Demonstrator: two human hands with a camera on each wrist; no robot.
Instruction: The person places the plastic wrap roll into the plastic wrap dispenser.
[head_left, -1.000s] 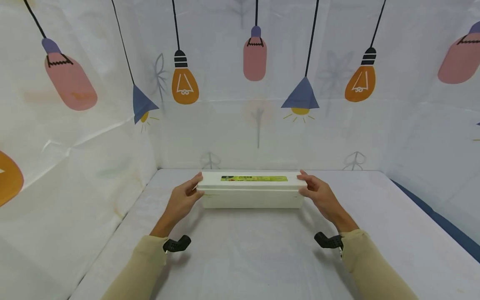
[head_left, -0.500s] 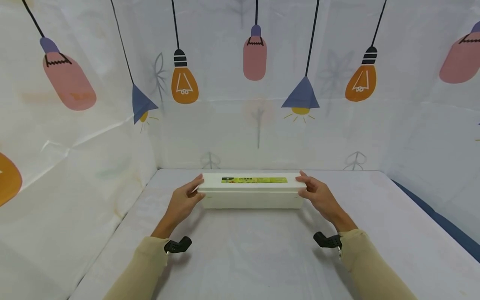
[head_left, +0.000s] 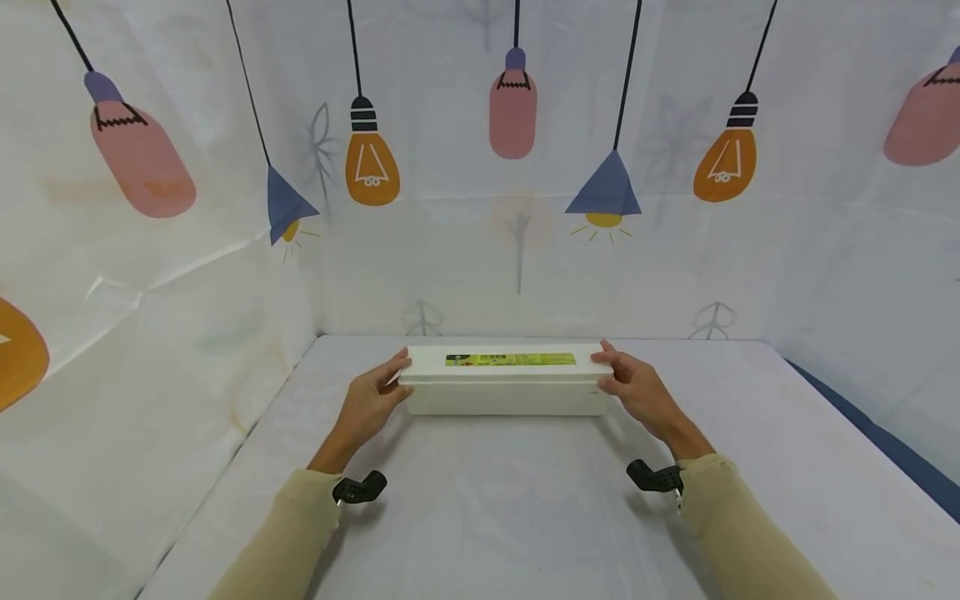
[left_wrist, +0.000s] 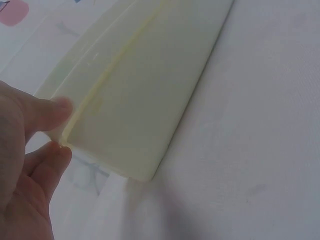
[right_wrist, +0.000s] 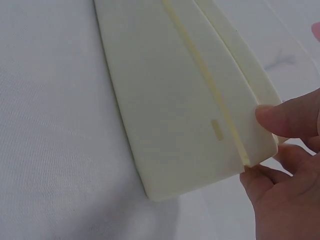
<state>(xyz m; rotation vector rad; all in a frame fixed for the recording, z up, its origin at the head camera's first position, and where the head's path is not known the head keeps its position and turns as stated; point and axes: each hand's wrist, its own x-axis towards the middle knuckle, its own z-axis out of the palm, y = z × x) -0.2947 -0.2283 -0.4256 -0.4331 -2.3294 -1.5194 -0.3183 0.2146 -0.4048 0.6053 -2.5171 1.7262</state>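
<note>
A long white plastic box stands crosswise near the back of the table, under its white lid. A yellow-green label runs along the lid's top. My left hand pinches the lid's left end, thumb in front and fingers round the end. At the right end, my right hand grips the lid in the same way. The left wrist view shows a yellowish seam between lid and box; a similar seam appears in the right wrist view. The inside is hidden.
White sheeting with printed lamps hangs behind the table and along both sides. A pale cloth covers the tabletop. Dark blue material shows beyond the right edge. Each wrist carries a black camera mount.
Very little differs. Both hands stay at the lid's ends, and the lid shifts only slightly on the box. The head view drifts a few pixels.
</note>
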